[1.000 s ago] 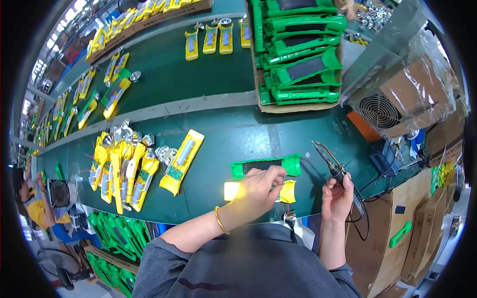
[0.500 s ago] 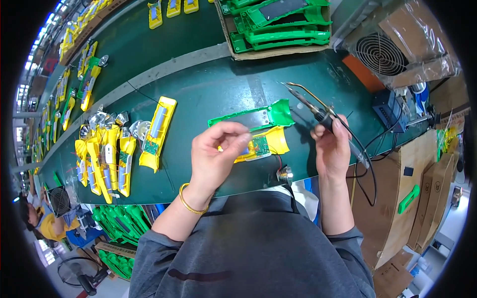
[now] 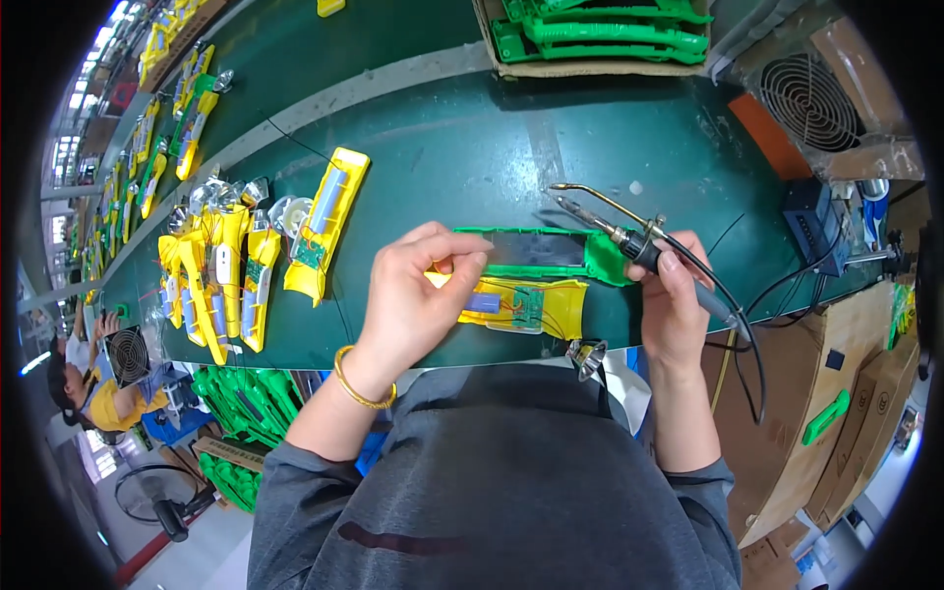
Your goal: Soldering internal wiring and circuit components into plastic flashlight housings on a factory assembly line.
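My right hand (image 3: 677, 305) grips a soldering iron (image 3: 637, 246) with a thin brass tube clamped along it. The iron's tip points left, above the bench just behind a green casing half with a dark panel (image 3: 536, 249). My left hand (image 3: 413, 305) is closed in a thumb-and-finger pinch over the left end of a yellow casing half (image 3: 562, 303). What the pinch holds, if anything, is too small to make out. In the yellow casing lie a blue battery cell (image 3: 482, 303) and a green circuit board (image 3: 528, 307). A silver lamp reflector (image 3: 587, 358) hangs by the bench's front edge.
Left of my hands lie another yellow casing (image 3: 329, 221) and a cluster of yellow casings with reflectors (image 3: 211, 275). A carton of green casings (image 3: 610, 69) stands at the back. A blue power unit (image 3: 814, 221) and a fan (image 3: 808, 101) are at right; the iron's black cable loops nearby.
The view has shifted. Against the yellow casing, my left hand has moved left, uncovering more of the battery cell. The soldering iron has come lower and nearer the green casing.
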Demonstrator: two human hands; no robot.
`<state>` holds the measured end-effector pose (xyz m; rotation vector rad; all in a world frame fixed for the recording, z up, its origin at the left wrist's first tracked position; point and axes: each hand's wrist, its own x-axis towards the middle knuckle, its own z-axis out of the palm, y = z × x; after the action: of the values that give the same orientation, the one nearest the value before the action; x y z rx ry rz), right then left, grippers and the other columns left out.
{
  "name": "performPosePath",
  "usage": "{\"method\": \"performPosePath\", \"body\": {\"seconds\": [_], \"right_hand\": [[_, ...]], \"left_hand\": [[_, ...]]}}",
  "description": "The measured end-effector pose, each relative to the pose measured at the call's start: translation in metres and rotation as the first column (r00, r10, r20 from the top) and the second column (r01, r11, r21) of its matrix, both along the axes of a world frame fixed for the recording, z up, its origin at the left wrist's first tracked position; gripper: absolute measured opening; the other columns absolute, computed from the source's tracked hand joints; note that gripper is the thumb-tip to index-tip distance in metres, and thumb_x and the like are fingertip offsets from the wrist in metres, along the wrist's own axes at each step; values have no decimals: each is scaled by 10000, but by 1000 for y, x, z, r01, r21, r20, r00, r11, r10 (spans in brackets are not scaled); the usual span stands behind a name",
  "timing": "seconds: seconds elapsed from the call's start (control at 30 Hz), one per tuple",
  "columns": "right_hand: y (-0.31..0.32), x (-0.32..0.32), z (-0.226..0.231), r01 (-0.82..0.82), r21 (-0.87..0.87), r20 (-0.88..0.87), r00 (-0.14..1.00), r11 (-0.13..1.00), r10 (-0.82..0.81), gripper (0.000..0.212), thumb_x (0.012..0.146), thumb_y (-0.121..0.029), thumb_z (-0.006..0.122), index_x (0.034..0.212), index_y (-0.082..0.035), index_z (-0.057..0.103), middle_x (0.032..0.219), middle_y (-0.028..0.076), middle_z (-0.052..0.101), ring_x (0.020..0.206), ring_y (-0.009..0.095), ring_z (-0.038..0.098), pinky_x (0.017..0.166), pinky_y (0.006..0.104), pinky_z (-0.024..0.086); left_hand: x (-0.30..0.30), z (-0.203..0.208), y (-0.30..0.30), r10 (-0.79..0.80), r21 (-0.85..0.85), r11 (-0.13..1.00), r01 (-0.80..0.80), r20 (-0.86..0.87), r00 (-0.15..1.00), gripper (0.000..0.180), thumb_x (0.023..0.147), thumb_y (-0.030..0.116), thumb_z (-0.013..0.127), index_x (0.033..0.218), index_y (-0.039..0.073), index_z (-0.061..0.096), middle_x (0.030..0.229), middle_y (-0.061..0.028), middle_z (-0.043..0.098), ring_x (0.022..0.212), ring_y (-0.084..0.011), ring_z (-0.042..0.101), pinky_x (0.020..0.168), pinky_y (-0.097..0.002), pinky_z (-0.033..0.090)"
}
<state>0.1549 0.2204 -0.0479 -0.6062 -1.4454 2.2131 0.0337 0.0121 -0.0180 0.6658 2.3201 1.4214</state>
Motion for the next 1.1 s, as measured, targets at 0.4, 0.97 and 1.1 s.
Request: {"method": "performPosePath", "body": {"seconds": [0.4, 0.97, 1.1], "right_hand": [[7, -12, 18, -313, 267, 228, 939, 911, 256, 120, 744, -36, 594, 840, 7, 537, 728, 56, 588, 653, 104, 581, 627, 237, 504], [5, -25, 15, -499, 335, 340, 855, 799, 392, 130, 708, 31, 652, 802, -4, 568, 712, 34, 611, 660, 81, 571, 608, 217, 445], [5, -25, 14, -492, 320, 342, 857, 810, 385, 124, 712, 42, 648, 800, -3, 572, 714, 36, 612, 667, 85, 575, 611, 222, 449]], "left_hand": [[-28, 0, 4, -348, -490, 846, 211, -209, 914, 69, 707, 65, 655, 749, 14, 673, 668, -123, 572, 677, -281, 567, 610, -375, 447], [-26, -6, 11, -357, -532, 836, 136, -339, 871, 128, 675, 66, 575, 548, 48, 573, 600, -99, 557, 624, -288, 564, 681, -400, 388], [-25, -5, 12, -362, -535, 836, 125, -366, 857, 121, 670, 61, 572, 551, 37, 572, 604, -110, 563, 621, -292, 564, 689, -403, 389]]}}
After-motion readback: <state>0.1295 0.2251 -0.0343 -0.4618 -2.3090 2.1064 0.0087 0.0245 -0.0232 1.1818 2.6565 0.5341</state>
